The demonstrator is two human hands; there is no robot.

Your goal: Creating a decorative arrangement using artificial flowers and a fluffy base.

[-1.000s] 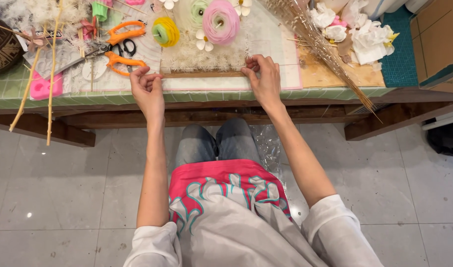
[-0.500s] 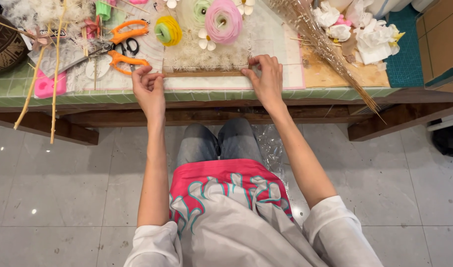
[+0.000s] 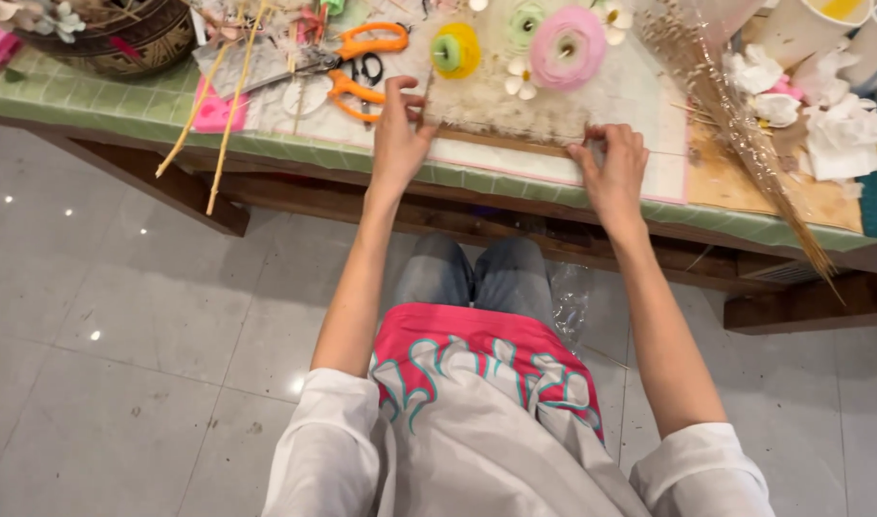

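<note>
I sit at a green-tiled table [image 3: 122, 117]. A thin wooden stick [image 3: 501, 142] lies along the near edge of a white mat [image 3: 649, 101], under a row of pale dried fluff [image 3: 510, 113]. My left hand [image 3: 400, 134] pinches the stick's left end. My right hand [image 3: 613, 170] grips its right end with the fingers curled over it. Behind the fluff sit a pink paper flower [image 3: 567, 46], a yellow and green one [image 3: 455, 50] and a pale green one [image 3: 525, 19].
Orange-handled scissors [image 3: 357, 65] lie just beyond my left hand. A woven basket [image 3: 122, 33] stands at the far left, long straws [image 3: 218, 105] hang over the edge, and dried grass stems [image 3: 745, 124] with white flowers [image 3: 821, 115] lie at the right.
My view has swung to the right and tilted. Both hands have stayed on the ends of the stick, with the left hand lifted a little towards the scissors.
</note>
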